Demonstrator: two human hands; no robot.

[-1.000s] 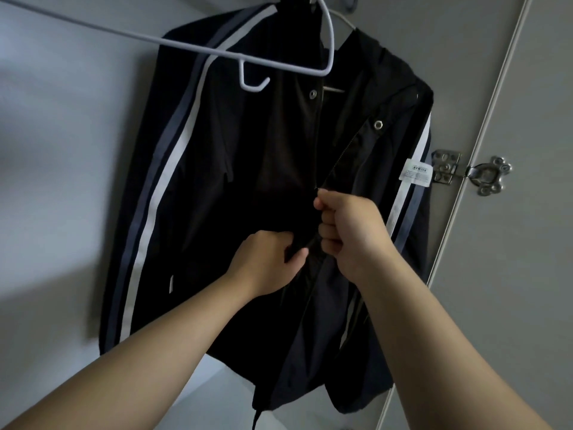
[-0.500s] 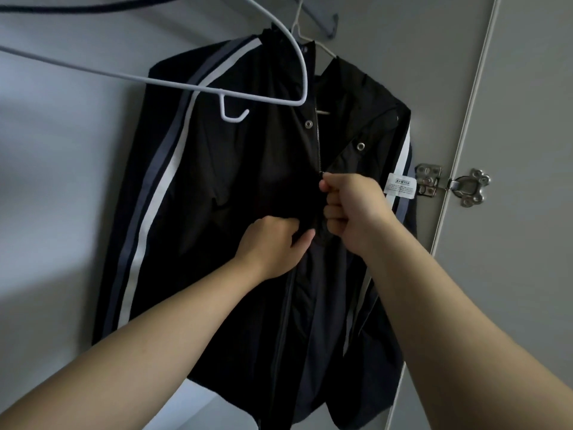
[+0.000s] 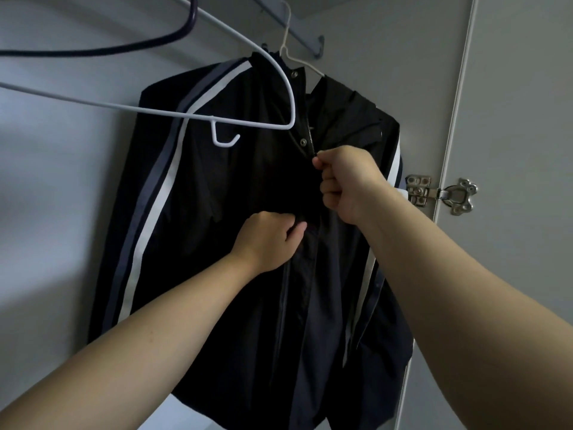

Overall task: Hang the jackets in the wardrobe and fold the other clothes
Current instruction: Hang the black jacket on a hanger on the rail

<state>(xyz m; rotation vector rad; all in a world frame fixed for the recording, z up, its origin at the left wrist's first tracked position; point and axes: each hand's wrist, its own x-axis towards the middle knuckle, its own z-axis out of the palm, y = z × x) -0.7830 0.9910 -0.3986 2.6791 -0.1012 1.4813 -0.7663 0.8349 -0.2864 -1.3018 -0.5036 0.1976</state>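
Note:
A black jacket (image 3: 217, 212) with grey and white sleeve stripes hangs on a white wire hanger (image 3: 297, 58) from the wardrobe rail (image 3: 297, 38). My right hand (image 3: 350, 181) is closed on the zip pull high on the jacket's front, just below a snap button. Lower down, my left hand (image 3: 266, 240) pinches the jacket's front fabric beside the zip. Below my right hand the zip looks closed.
An empty white hanger (image 3: 186, 114) and a dark hanger (image 3: 124, 51) hang on the rail at the left, in front of the jacket. The wardrobe door (image 3: 521, 119) with a metal hinge (image 3: 440, 193) stands at the right. The grey wardrobe wall is behind.
My right hand has pulled the zip upward along the jacket's front, closing it. My left hand has kept its hold on the fabric below. The view has tilted upward.

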